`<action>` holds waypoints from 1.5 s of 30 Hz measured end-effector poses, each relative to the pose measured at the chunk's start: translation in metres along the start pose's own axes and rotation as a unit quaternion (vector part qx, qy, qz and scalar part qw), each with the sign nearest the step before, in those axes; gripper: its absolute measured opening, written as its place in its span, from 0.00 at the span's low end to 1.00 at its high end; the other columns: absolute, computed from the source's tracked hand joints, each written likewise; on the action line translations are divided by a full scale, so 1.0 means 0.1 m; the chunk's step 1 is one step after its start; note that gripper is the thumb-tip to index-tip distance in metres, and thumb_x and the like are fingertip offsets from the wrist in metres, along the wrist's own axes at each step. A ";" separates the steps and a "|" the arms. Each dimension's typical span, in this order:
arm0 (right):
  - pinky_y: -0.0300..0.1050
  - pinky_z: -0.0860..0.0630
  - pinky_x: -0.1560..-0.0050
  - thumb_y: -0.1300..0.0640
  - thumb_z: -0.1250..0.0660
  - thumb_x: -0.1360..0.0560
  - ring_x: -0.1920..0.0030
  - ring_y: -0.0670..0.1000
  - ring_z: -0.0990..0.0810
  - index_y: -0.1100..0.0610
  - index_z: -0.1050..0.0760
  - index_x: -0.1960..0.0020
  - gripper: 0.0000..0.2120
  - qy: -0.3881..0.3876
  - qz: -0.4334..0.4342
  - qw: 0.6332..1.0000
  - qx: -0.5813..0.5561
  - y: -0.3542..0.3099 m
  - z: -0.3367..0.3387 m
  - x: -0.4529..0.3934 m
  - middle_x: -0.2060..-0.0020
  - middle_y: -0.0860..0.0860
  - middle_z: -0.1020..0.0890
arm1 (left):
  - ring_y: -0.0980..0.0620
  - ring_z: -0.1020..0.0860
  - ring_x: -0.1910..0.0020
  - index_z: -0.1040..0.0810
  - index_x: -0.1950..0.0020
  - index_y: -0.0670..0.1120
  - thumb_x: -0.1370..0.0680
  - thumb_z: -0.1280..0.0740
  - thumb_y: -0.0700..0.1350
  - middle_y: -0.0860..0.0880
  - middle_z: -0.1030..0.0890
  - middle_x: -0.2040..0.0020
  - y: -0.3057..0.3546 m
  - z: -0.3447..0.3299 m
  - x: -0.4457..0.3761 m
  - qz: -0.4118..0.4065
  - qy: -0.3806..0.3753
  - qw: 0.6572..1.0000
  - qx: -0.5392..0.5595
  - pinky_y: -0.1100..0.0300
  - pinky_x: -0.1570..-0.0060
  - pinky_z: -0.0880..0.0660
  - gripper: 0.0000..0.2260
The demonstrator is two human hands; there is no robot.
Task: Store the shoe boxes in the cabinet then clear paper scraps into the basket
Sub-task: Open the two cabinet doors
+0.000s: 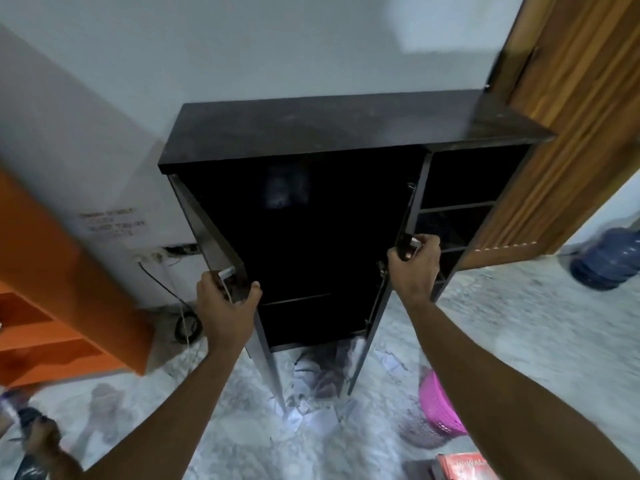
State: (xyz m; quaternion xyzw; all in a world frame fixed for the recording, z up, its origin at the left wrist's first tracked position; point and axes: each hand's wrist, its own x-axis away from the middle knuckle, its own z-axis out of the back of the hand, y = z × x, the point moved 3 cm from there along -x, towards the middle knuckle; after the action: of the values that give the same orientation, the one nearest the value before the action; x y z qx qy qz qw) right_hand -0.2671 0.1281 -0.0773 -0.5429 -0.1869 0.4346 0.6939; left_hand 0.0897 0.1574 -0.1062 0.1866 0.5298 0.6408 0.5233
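A black cabinet (329, 129) stands against the white wall, both doors swung partly outward and its inside dark. My left hand (225, 306) grips the metal handle on the left door (211, 233). My right hand (414, 268) holds the handle of the right door (381, 306). White paper scraps (311, 415) lie on the marble floor below the doors. A pink basket (438, 407) sits on the floor to the right, partly behind my right forearm. A red shoe box (462, 467) shows at the bottom edge.
An orange shelf unit (52, 306) stands at the left. A wooden door (561, 133) is at the right, with a blue water jug (609, 261) beyond it. Cables (185, 323) hang from a wall socket. Another person's hand (38, 434) is at the bottom left.
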 end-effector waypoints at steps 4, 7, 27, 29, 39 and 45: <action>0.39 0.33 0.55 0.59 0.27 0.24 0.52 0.51 0.25 0.59 0.31 0.36 0.21 0.041 -0.007 0.999 0.013 0.06 0.20 0.03 0.43 0.57 0.24 | 0.44 0.27 0.55 0.29 0.45 0.39 0.25 0.23 0.45 0.37 0.27 0.49 0.03 -0.10 0.03 0.018 0.007 1.000 -0.021 0.55 0.56 0.33 0.19; 0.49 0.26 0.48 0.58 0.31 0.23 0.44 0.60 0.20 0.56 0.33 0.32 0.21 0.082 -0.025 0.996 0.020 0.19 0.41 0.00 0.41 0.58 0.21 | 0.42 0.26 0.54 0.29 0.45 0.40 0.25 0.22 0.45 0.38 0.26 0.49 0.03 -0.14 0.04 0.027 0.011 0.999 -0.022 0.52 0.57 0.30 0.19; 0.64 0.28 0.38 0.59 0.44 0.15 0.38 0.75 0.25 0.66 0.36 0.27 0.19 0.054 -0.171 0.977 0.119 0.71 0.83 -0.04 0.39 0.74 0.23 | 0.45 0.23 0.49 0.32 0.21 0.48 0.19 0.31 0.49 0.40 0.27 0.40 0.08 0.19 0.40 0.117 0.152 0.981 -0.028 0.52 0.44 0.24 0.27; 0.63 0.28 0.37 0.58 0.44 0.15 0.37 0.75 0.25 0.65 0.37 0.26 0.20 0.047 -0.184 0.975 0.115 0.67 0.80 0.02 0.38 0.74 0.24 | 0.45 0.21 0.52 0.32 0.21 0.48 0.18 0.32 0.51 0.42 0.21 0.46 0.06 0.27 0.46 0.112 0.154 0.981 -0.030 0.54 0.48 0.25 0.26; 0.66 0.27 0.35 0.52 0.42 0.15 0.36 0.74 0.25 0.58 0.39 0.23 0.23 0.019 -0.178 0.978 0.110 0.74 0.80 -0.01 0.36 0.72 0.23 | 0.44 0.18 0.47 0.26 0.26 0.48 0.18 0.32 0.53 0.42 0.17 0.44 -0.03 0.45 0.53 0.148 0.188 0.969 -0.051 0.55 0.50 0.28 0.22; 0.63 0.28 0.37 0.55 0.43 0.14 0.36 0.73 0.25 0.62 0.33 0.25 0.20 0.040 -0.168 0.975 0.140 0.88 1.12 -0.24 0.38 0.71 0.22 | 0.33 0.21 0.47 0.19 0.44 0.40 0.17 0.37 0.56 0.34 0.19 0.46 -0.20 0.65 0.44 0.162 0.210 0.959 -0.101 0.45 0.47 0.25 0.20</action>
State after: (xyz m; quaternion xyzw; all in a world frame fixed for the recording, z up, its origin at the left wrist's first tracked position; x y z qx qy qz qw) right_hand -0.3977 0.1784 -0.1147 -0.4179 -0.1847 0.3110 0.8334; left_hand 0.1340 0.2252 -0.1131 0.0771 0.5229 0.7921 0.3053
